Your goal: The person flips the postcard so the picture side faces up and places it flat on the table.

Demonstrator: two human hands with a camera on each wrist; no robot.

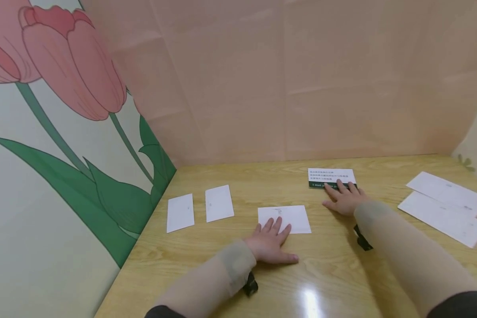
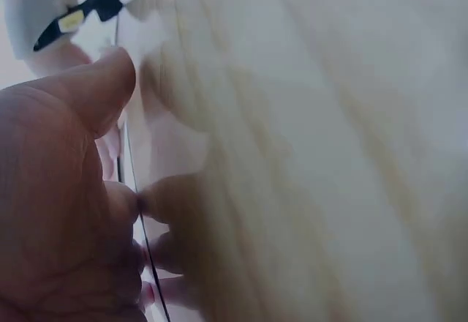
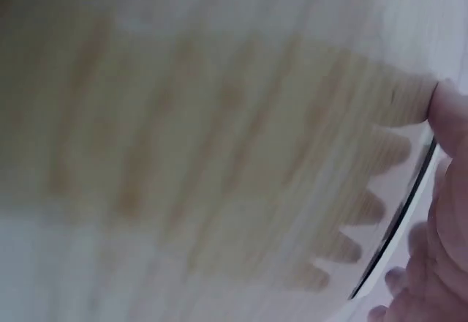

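My left hand (image 1: 271, 245) lies with its fingers spread and straight, fingertips on the lower part of a white card (image 1: 294, 216) in the middle of the table. In the left wrist view the left hand (image 2: 66, 190) shows from the side, low over the wood. Farther off to the right, my right hand (image 1: 345, 202) rests its straight fingertips on the lower edge of a printed card (image 1: 322, 174), white with a dark green band. Part of that band is hidden under the fingers. The right wrist view catches the right hand (image 3: 446, 212) at its edge.
To the left, two white cards (image 1: 180, 213) (image 1: 219, 203) lie side by side on the wooden table (image 1: 198, 274). Two larger white sheets (image 1: 447, 190) (image 1: 441, 216) overlap at the right. A pink cloth (image 1: 286, 88) hangs behind the table, and a tulip-painted wall (image 1: 43, 198) borders its left side.
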